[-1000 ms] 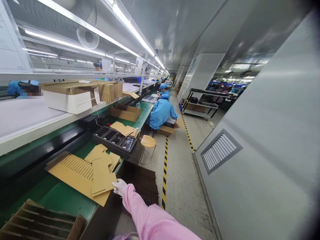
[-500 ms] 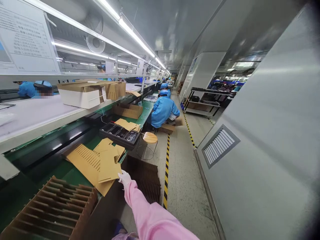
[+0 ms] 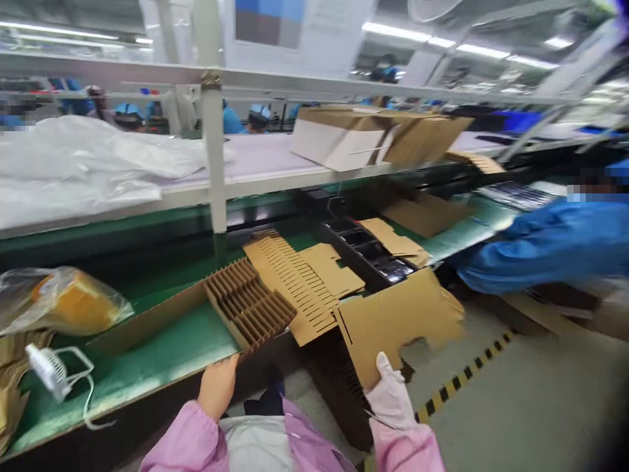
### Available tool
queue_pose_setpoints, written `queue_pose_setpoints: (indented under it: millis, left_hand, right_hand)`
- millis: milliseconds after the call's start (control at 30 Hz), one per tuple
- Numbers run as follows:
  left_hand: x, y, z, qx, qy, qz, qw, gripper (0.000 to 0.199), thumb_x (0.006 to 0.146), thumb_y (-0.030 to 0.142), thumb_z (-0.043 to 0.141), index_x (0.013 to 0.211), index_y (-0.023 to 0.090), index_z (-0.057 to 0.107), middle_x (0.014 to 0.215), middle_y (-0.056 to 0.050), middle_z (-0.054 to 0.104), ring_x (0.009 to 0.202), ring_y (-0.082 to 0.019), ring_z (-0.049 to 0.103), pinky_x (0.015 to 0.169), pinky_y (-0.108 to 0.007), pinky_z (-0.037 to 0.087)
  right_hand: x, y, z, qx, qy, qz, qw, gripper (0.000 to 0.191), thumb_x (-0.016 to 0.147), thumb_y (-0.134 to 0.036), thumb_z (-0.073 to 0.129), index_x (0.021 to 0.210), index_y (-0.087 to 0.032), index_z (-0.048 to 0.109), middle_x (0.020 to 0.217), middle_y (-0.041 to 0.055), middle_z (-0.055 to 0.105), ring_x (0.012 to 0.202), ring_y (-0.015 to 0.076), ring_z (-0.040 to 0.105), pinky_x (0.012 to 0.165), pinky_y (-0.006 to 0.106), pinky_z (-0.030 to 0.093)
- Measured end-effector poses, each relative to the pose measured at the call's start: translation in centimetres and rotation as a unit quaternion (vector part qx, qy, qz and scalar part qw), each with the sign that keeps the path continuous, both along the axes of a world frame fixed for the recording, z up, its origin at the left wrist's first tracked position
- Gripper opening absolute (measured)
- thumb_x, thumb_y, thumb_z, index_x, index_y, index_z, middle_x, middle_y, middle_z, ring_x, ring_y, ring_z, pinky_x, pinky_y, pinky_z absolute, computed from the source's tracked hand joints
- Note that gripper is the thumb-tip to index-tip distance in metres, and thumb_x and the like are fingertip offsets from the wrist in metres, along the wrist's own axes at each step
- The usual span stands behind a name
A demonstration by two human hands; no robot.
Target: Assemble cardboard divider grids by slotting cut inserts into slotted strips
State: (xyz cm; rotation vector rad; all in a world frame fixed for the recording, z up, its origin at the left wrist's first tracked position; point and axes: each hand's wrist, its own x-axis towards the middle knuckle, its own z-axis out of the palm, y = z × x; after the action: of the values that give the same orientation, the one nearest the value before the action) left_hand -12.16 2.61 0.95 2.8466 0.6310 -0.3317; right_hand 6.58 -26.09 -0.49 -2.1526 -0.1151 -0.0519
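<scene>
My gloved right hand [image 3: 390, 396] pinches a flat tan cardboard sheet [image 3: 393, 318] by its lower edge, thumb on top. The sheet has notches and a slot and is held tilted beyond the bench's front edge. My bare left hand [image 3: 217, 388] is closed at the front of a slotted cardboard divider [image 3: 250, 303], its fingers partly hidden. Crosswise strips stand packed at the divider's right end, and a long strip runs left from it. Right of the divider lies a long slotted cardboard strip [image 3: 295, 285], with more flat cardboard pieces [image 3: 331, 269] beside it.
A black tray [image 3: 368, 252] sits behind the sheets. On the left are a small white fan [image 3: 54, 370] and a plastic bag with something orange [image 3: 81, 295]. A cardboard box [image 3: 344, 134] stands on the upper shelf. A co-worker's blue sleeve [image 3: 550, 236] is at right.
My view has swung left toward the bench. The cardboard sheet in my right hand has come off the pile. My left hand has come into view at the divider.
</scene>
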Motion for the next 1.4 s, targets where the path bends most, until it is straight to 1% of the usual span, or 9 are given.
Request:
queue_pose_setpoints:
  millis: [167,300,400,567,733,833,1033,1267,1400]
  left_hand:
    - [0.1,-0.3,0.5,-0.025,0.003,0.019,0.999,0.030,0.096,0.019,0.036,0.114,0.017,0.060,0.093,-0.011,0.073,0.089,-0.025,0.069,0.078,-0.034,0.050]
    - [-0.1,-0.1,0.0,-0.034,-0.003,0.037,0.999,0.030,0.097,0.025,0.036,0.110,0.018,0.062,0.088,-0.010,0.074,0.085,-0.025,0.070,0.075,-0.034,0.049]
    - [-0.4,0.0,-0.1,-0.042,-0.002,0.048,0.998,0.029,0.097,0.025,0.037,0.110,0.018,0.062,0.087,-0.010,0.073,0.083,-0.025,0.070,0.074,-0.034,0.048]
    - [-0.8,-0.2,-0.5,-0.045,-0.012,0.058,0.997,0.029,0.097,0.025,0.036,0.103,0.018,0.063,0.082,-0.010,0.072,0.080,-0.023,0.069,0.073,-0.032,0.046]
    - [-1.0,-0.4,-0.8,-0.051,-0.019,0.062,0.997,0.029,0.097,0.024,0.036,0.099,0.017,0.064,0.080,-0.010,0.072,0.078,-0.023,0.069,0.071,-0.032,0.045]
    - [-1.2,-0.4,-0.8,-0.053,-0.021,0.068,0.996,0.028,0.097,0.025,0.038,0.098,0.017,0.065,0.080,-0.010,0.072,0.078,-0.022,0.068,0.072,-0.030,0.045]
    - [-1.4,-0.7,-1.1,-0.060,-0.030,0.081,0.994,0.028,0.096,0.023,0.039,0.099,0.017,0.065,0.081,-0.010,0.072,0.078,-0.022,0.068,0.072,-0.031,0.045]
    - [-1.6,-1.1,-1.3,-0.060,-0.037,0.094,0.993,0.026,0.096,0.024,0.041,0.100,0.018,0.066,0.081,-0.009,0.072,0.077,-0.021,0.068,0.071,-0.030,0.045]
    - [-1.6,-1.3,-1.2,-0.062,-0.031,0.106,0.992,0.026,0.096,0.024,0.041,0.100,0.019,0.066,0.083,-0.009,0.072,0.078,-0.022,0.068,0.071,-0.030,0.046]
  right_hand:
    - [-0.5,3.2,3.5,-0.079,0.006,0.116,0.990,0.042,0.081,-0.056,0.048,0.083,-0.019,0.069,0.056,0.0063,0.060,0.063,0.0236,0.064,0.064,0.036,0.054]
    - [-3.5,8.4,5.1,-0.099,-0.022,0.281,0.954,0.050,0.084,-0.059,0.043,0.093,-0.018,0.069,0.069,0.0079,0.070,0.072,0.0220,0.069,0.063,0.029,0.056]
    - [-4.4,10.9,5.5,-0.165,-0.160,0.385,0.894,0.048,0.090,-0.053,0.038,0.096,-0.017,0.069,0.084,0.0094,0.073,0.078,0.0205,0.070,0.069,0.027,0.055]
    - [-4.1,12.7,5.0,-0.294,-0.335,0.423,0.789,0.038,0.096,-0.031,0.035,0.104,-0.016,0.069,0.090,0.0108,0.073,0.067,0.0162,0.068,0.055,0.024,0.048]
    - [-4.4,15.0,5.5,-0.417,-0.408,0.434,0.687,0.033,0.095,-0.023,0.038,0.103,-0.015,0.069,0.086,0.0136,0.072,0.063,0.0159,0.067,0.050,0.023,0.041]
    - [-4.6,16.5,6.6,-0.453,-0.368,0.442,0.681,0.035,0.096,-0.025,0.036,0.100,-0.013,0.069,0.091,0.0155,0.071,0.070,0.0160,0.067,0.054,0.022,0.042]
    - [-4.6,17.9,8.6,-0.430,-0.288,0.477,0.711,0.033,0.096,-0.027,0.037,0.104,-0.013,0.066,0.101,0.0165,0.069,0.073,0.0156,0.066,0.061,0.023,0.043]
    - [-4.8,18.1,9.2,-0.461,-0.323,0.468,0.681,0.037,0.096,-0.023,0.031,0.106,-0.010,0.065,0.096,0.0168,0.070,0.073,0.0171,0.066,0.059,0.024,0.041]
    - [-4.8,18.8,9.7,-0.446,-0.318,0.481,0.684,0.039,0.097,-0.023,0.028,0.104,-0.012,0.065,0.101,0.0164,0.069,0.073,0.0164,0.066,0.059,0.024,0.041]
